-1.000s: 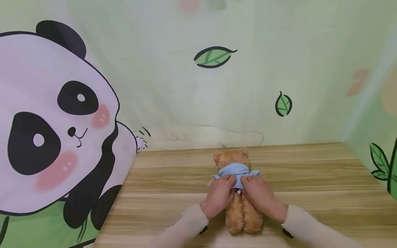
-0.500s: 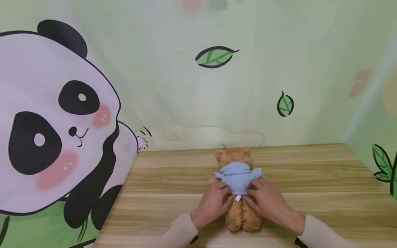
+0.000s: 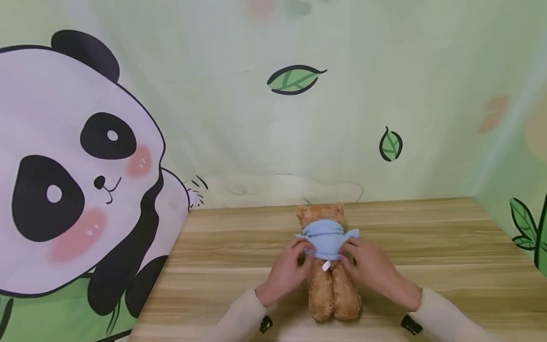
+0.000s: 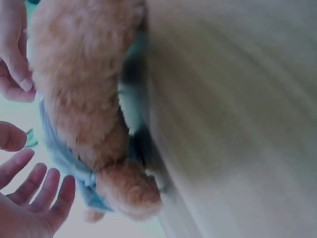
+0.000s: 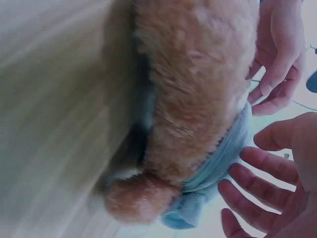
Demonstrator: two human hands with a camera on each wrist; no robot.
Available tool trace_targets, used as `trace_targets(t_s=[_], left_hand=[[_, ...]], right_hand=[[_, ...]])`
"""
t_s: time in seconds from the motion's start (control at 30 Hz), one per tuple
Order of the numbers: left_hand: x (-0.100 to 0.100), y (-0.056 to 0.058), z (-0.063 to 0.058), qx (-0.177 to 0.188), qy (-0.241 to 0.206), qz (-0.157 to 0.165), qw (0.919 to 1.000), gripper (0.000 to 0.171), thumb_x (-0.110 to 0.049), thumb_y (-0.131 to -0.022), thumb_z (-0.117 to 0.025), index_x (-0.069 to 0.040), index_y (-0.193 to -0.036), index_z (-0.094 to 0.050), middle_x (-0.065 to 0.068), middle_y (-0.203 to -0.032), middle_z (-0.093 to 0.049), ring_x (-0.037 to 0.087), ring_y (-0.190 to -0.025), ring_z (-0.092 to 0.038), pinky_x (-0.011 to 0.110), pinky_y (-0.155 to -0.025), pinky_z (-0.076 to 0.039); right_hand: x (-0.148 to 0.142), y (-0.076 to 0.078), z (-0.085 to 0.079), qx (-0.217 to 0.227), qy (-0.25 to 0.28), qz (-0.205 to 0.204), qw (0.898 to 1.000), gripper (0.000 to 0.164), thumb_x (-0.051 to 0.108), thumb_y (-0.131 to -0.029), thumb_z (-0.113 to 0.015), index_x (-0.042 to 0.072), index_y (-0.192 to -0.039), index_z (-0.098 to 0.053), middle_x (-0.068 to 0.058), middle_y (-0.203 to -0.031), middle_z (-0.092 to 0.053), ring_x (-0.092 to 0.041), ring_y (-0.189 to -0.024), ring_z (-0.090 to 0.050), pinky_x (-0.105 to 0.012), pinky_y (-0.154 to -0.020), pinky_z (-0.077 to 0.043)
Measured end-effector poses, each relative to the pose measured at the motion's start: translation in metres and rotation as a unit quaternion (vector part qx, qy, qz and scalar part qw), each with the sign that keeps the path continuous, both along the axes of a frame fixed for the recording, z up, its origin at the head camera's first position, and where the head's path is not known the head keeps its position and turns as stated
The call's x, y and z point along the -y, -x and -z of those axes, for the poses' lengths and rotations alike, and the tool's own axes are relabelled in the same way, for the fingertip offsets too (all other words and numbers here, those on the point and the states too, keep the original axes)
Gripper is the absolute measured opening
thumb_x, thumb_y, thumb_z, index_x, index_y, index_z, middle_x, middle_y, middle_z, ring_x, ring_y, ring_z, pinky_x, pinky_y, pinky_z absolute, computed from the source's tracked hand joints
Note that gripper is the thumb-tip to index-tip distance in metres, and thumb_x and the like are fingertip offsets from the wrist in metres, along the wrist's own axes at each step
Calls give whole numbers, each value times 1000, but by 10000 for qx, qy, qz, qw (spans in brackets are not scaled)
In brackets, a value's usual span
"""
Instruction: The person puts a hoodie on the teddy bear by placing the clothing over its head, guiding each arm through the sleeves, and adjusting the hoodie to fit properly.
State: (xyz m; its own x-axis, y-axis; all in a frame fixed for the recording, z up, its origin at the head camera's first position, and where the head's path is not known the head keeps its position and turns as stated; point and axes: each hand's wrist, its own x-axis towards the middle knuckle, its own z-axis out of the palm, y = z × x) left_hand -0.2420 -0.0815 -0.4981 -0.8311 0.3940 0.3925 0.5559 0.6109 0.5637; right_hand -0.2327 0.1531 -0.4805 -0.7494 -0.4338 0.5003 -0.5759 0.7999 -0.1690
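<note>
- On the wood-grain surface [image 3: 232, 242], a fuzzy brown teddy bear [image 3: 321, 290] is laid flat.
- Beside the hem of its blue fabric shirt [image 3: 327, 241], the left hand [image 3: 287, 270] and right hand [image 3: 372, 266] are held, fingers loosely spread; contact cannot be told.

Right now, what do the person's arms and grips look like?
Long cream sleeves cover both arms: the left sleeve and right sleeve end at the wrists. A small black piece shows below the left wrist, and a similar one below the right. The left grip and right grip wear no gloves.
</note>
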Motion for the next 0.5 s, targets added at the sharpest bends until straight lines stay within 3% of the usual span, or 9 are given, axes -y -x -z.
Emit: trace_targets(t_s=[0.1, 0.2, 0.3, 0.4, 0.5], left_hand=[[5, 12, -3, 469, -480, -325, 9972, 27, -15, -96, -58, -9, -121, -62, 9, -123, -63, 24, -110, -63, 38, -90, -52], [12, 26, -2, 1144, -917, -639, 9871, 38, -20, -95, -59, -6, -130, -56, 15, -128, -62, 31, -120, -58, 47, -98, -48], [16, 38, 2, 2047, -1289, -824, 9668, 48, -30, -94, -59, -6, -135, -51, 16, -136, -57, 33, -126, -53, 49, -101, -46], [16, 47, 7, 2923, -1600, -779, 9396, 58, -39, -92, -61, -5, -137, -48, 18, -136, -57, 33, -125, -55, 48, -99, -48], [13, 52, 12, 3551, -1728, -639, 9165, 64, -47, -89, -64, -4, -135, -51, 18, -134, -58, 32, -124, -55, 48, -101, -46]], right_hand=[[1, 6, -7, -159, 223, 19, 9996, 6, 14, -82, -75, 12, -88, -72, 0, -87, -68, -14, -72, -63, -30, -62, -51], [3, 11, -13, -144, 435, 70, 9989, 11, 13, -83, -74, 10, -94, -71, -3, -91, -68, -16, -73, -63, -32, -60, -51], [6, 16, -15, 130, 531, 165, 9984, 21, 18, -85, -74, 9, -103, -70, -6, -98, -68, -21, -78, -66, -35, -62, -52], [10, 19, -15, 571, 517, 232, 9968, 32, 26, -86, -74, 8, -112, -68, -10, -108, -67, -28, -90, -67, -43, -72, -55], [14, 21, -13, 1031, 539, 277, 9928, 39, 31, -87, -72, 7, -118, -66, -14, -117, -65, -34, -101, -66, -49, -81, -54]])
